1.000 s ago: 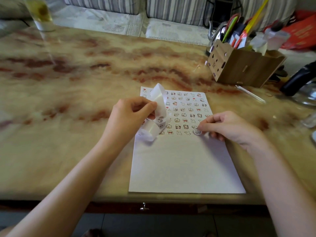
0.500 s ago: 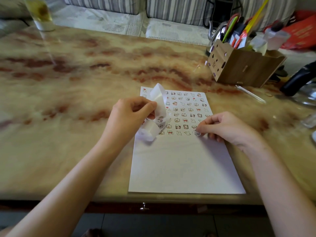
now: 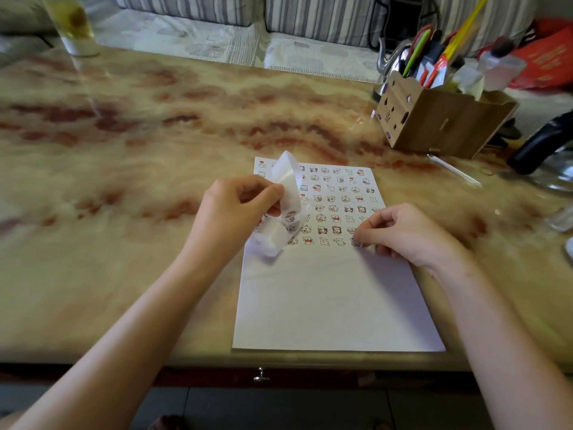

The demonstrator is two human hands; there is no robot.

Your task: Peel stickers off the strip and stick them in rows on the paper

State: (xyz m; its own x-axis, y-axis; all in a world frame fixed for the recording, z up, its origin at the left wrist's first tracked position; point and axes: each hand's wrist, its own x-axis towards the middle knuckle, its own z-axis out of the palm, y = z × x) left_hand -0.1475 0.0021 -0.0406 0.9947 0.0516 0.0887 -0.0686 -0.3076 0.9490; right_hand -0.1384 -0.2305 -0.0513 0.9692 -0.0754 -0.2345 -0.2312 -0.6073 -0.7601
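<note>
A marbled tan-and-red surface [image 3: 124,181] carries the white paper [image 3: 325,305] at its near edge. The left hand [image 3: 235,209] pinches the curled strip [image 3: 288,187] over the paper's left side. The right hand [image 3: 403,231] pinches a sticker [image 3: 356,242] onto the nearest row's right end. A wooden organiser [image 3: 440,119] stands far right and a glass [image 3: 73,26] far left, with striped sofa cushions [image 3: 325,17] beyond.

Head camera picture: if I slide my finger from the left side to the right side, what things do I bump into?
Drinking glass → left hand → sticker strip it grips → last sticker in the bottom row → right hand touching that sticker → black thing at the right edge.
</note>
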